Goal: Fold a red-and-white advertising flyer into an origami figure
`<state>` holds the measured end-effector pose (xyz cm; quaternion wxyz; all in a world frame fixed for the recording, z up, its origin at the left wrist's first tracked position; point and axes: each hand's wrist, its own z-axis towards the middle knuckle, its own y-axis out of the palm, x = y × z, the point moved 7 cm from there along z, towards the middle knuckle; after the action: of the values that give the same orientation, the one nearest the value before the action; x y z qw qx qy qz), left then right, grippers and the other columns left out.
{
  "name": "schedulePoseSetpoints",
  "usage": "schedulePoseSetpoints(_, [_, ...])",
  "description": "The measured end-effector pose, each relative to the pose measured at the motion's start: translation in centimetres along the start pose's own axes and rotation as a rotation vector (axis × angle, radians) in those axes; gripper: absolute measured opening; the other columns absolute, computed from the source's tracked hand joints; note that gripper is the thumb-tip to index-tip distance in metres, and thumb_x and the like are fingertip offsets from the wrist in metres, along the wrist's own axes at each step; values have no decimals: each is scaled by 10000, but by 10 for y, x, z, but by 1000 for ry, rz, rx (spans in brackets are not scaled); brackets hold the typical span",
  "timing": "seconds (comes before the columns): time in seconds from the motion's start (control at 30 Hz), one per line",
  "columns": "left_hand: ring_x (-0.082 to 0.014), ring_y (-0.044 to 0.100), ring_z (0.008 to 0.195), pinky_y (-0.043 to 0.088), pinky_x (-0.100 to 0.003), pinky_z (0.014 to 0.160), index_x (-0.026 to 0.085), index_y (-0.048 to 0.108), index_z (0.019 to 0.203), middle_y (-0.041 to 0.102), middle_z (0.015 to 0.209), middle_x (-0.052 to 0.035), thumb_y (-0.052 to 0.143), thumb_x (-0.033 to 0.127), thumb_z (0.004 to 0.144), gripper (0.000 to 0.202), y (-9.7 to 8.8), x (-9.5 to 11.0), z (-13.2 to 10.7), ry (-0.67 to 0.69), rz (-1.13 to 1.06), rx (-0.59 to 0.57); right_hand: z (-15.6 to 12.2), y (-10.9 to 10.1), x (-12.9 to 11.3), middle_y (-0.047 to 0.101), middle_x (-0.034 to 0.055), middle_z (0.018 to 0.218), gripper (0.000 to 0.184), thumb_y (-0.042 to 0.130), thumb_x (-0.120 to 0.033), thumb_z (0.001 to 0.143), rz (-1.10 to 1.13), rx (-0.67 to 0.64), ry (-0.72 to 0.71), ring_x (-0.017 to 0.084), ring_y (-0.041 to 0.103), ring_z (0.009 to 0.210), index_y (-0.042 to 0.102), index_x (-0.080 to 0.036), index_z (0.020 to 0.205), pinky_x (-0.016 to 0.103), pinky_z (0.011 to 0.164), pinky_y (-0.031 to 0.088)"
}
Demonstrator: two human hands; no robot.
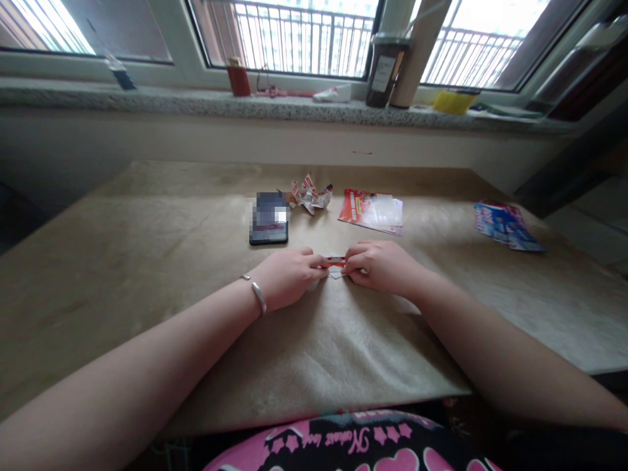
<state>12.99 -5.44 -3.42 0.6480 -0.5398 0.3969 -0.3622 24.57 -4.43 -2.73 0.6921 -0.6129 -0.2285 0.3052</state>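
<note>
A small folded paper piece (pixel 336 267), red and white with a pointed end toward me, lies on the table between my hands. My left hand (pixel 294 271), below a silver bracelet on the wrist, has its fingers closed on the paper's left side. On the right side, my right hand (pixel 380 265) pinches the other edge with curled fingers. Both fingertips cover the ends of the paper, so its full shape is hidden. A crumpled piece of printed paper (pixel 309 196) sits just beyond my hands, beside a dark phone (pixel 269 226).
Red and white printed sheets (pixel 370 210) lie beyond my right hand. Blue printed leaflets (pixel 507 226) are spread at the far right of the cloth-covered table (pixel 122 275). A window sill (pixel 299 108) behind holds a red bottle (pixel 238 78), a dark jar (pixel 385 72) and a yellow container (pixel 454 101).
</note>
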Motion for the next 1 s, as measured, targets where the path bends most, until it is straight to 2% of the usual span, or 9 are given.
schedulePoseSetpoints(0.2, [-159,585,900,505,-281,800,179,677,1002,650,1097,-43,462,111,889,252,-2,0,1,-12,-7,19,-4,-2,2,700,-3,870,188,543,-196,798,-19,-18,3,144,603,738,721,-258,798,249,609,362])
schedulePoseSetpoints(0.47, [-162,586,883,518,-295,795,163,683,995,658,1066,-65,451,116,886,260,-2,0,0,-20,-19,44,-7,-3,7,704,-12,868,183,555,-200,785,-17,-35,38,138,614,744,726,-263,792,245,595,354])
schedulePoseSetpoints(0.73, [-160,601,891,508,-278,795,203,696,980,669,1034,-29,466,107,867,274,-3,-6,-3,-35,-85,64,-9,-4,12,696,-12,849,170,566,-201,780,34,-28,39,126,603,706,726,-257,771,233,601,366])
schedulePoseSetpoints(1.0, [-116,581,804,489,-242,764,190,710,871,575,1076,-65,503,70,773,259,1,-24,-6,-144,-377,235,-7,8,24,640,28,810,133,546,-152,763,251,10,95,119,565,692,670,-183,799,221,624,394])
